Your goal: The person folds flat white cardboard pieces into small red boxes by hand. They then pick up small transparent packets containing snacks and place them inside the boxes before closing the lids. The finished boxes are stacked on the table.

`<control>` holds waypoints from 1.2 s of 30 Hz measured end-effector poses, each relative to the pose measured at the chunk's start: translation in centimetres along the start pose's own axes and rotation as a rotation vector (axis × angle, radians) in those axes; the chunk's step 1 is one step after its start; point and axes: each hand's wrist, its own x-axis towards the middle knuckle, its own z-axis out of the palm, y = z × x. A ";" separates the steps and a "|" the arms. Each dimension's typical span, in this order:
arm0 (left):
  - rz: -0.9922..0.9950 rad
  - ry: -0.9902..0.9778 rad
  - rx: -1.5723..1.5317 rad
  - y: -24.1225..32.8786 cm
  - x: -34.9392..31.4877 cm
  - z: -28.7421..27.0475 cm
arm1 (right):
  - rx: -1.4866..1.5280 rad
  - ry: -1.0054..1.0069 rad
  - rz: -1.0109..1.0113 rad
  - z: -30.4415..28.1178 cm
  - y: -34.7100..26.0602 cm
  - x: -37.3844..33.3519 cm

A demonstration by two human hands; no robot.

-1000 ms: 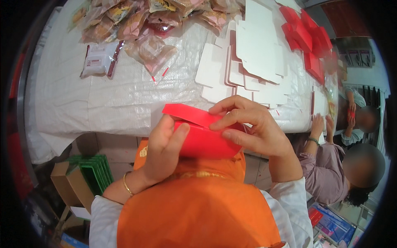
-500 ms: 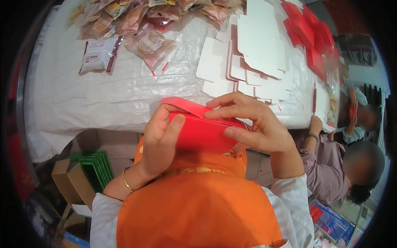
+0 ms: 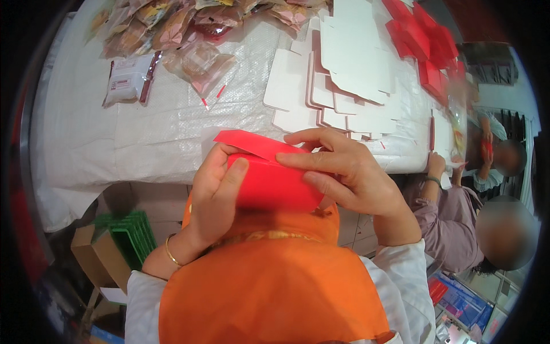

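Red box sits between your two hands, held at chest height just off the near edge of the worktop. Your left hand grips its left end, thumb laid on the top face. Your right hand grips the right side, fingers spread over the top and pressing on the raised flap.

Just beyond the box, white card blanks lie stacked and fanned on the worktop. Red blanks are piled at the far right corner. Clear packets are heaped at the far left, with one white pouch lying apart. Nothing stands between your hands and the box.

A white woven sheet covers the worktop. Below its edge, on your left, stand brown cartons and a green stack. On your right, two other people sit close to the worktop; one has a hand on its edge.
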 end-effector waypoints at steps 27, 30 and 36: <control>0.069 -0.055 0.054 -0.3 0.6 0.4 | -0.006 -0.029 -0.098 -0.2 1.1 -0.5; 0.111 -0.079 0.070 0.1 1.1 0.6 | 0.090 0.020 0.013 -0.2 0.7 -0.6; -0.028 -0.139 0.089 0.4 1.1 0.1 | 0.147 0.076 0.007 -0.8 1.1 -0.6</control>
